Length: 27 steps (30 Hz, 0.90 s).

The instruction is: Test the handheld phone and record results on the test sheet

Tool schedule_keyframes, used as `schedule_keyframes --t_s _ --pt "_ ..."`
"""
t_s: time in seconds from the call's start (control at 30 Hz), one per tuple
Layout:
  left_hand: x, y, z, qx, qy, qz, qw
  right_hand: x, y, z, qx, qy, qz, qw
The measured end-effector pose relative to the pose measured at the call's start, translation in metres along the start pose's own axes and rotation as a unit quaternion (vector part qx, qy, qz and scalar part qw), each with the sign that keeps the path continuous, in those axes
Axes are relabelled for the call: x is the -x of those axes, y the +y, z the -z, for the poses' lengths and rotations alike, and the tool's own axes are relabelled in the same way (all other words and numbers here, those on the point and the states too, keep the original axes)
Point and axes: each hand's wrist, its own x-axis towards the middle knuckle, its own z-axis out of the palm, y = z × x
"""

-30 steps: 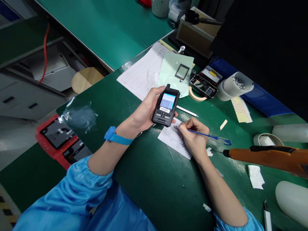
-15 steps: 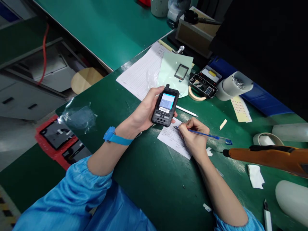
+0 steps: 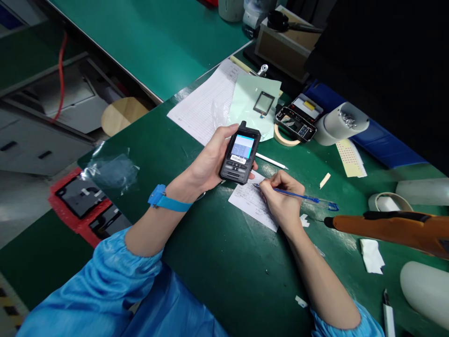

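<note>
My left hand [image 3: 210,159], with a blue strap on its wrist, is closed around a black handheld radio [image 3: 240,153]. The radio's small screen is lit and faces up at me, and a white label lies across the screen's lower edge. To the right, my right hand [image 3: 285,199] grips a blue pen [image 3: 307,198], its tip at a small sheet of paper [image 3: 247,206] that bears handwriting. The radio hangs just over the upper part of this sheet. Behind the radio, a white pencil-like stick [image 3: 271,161] lies on the green table.
Beyond my hands are a lined form [image 3: 199,110], a pale green sheet [image 3: 242,96] with a small screen panel [image 3: 264,103], and an opened device [image 3: 298,122] on a tape roll [image 3: 282,139]. An orange electric screwdriver [image 3: 382,229] juts in from the right. Crumpled plastic [image 3: 112,171] sits at the left edge.
The whole view has shifted very slightly. Both hands keep their hold on the radio and the pen, with no other visible change.
</note>
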Motion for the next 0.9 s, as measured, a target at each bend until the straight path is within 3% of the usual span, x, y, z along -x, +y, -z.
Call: schedule_keyframes --t_s 0.2,0.4,0.67,0.9 --pt "0.001 -0.002 -0.001 -0.010 0.006 -0.008 1.000 -0.002 -0.002 0.004 -0.079 0.045 -0.068 0.994" --pt "0.002 -0.004 -0.004 -0.022 0.010 -0.027 0.999 -0.004 -0.004 0.004 -0.081 0.053 -0.094 0.991" --pt "0.000 -0.004 -0.003 -0.023 0.038 -0.050 0.998 0.002 -0.008 0.006 -0.038 0.087 0.017 0.995" --pt "-0.005 -0.008 -0.004 -0.005 0.099 -0.126 0.987 0.005 -0.015 0.009 -0.009 0.082 0.088 0.993"
